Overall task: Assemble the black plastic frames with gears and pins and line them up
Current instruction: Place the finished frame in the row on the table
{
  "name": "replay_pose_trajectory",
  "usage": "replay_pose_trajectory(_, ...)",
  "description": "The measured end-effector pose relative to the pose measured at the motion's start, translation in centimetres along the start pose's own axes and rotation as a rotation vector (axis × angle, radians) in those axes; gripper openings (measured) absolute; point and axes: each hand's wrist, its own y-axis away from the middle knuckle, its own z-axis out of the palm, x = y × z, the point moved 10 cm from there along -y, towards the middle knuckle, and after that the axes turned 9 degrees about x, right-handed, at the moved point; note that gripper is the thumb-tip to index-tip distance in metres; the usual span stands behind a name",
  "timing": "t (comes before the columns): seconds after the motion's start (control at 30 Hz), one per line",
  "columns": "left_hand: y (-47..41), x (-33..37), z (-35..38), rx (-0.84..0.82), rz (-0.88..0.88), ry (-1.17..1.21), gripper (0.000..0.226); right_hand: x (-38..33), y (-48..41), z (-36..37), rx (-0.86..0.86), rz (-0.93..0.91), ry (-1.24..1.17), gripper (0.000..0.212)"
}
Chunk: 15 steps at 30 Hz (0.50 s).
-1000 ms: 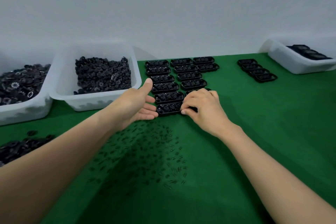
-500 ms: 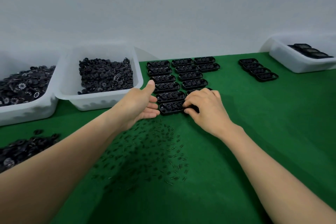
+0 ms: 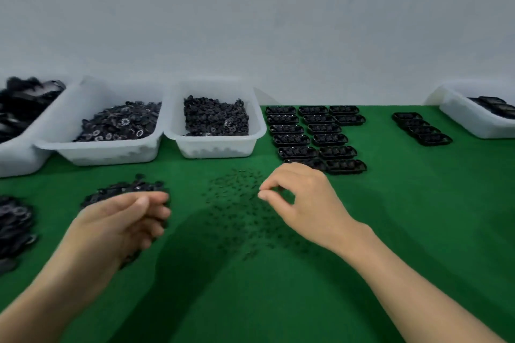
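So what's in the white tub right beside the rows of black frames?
The white tub holds a heap of small black gears, a few showing pale rings. Whatever lies under the top layer is covered.

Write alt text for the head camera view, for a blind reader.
Two bare hands hover over a green table: the left hand above a heap of black gears, the right hand, fingers curled, above scattered pins. Behind, assembled black frames lie in rows beside white bins of gears.
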Motion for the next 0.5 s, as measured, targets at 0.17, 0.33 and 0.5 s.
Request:
replay_pose_trajectory(0.17,4.3,-4.8,-13.9,0.235,-0.120,-0.035,0.019,-10.4,0.1,7.1,-0.258,-0.172,-0.139,0.015)
replay_pose_trajectory(0.33,8.4,-3.7,-20.4,0.384,0.076,-0.179,0.018,-18.3,-0.3,14.0,-0.410,-0.302,-0.175,0.015)
replay_pose_trajectory(0.5,8.6,-1.9,-23.1,0.424,0.190,-0.325,0.015,-22.5,-2.4,18.7,-0.400,-0.271,-0.153,0.012)
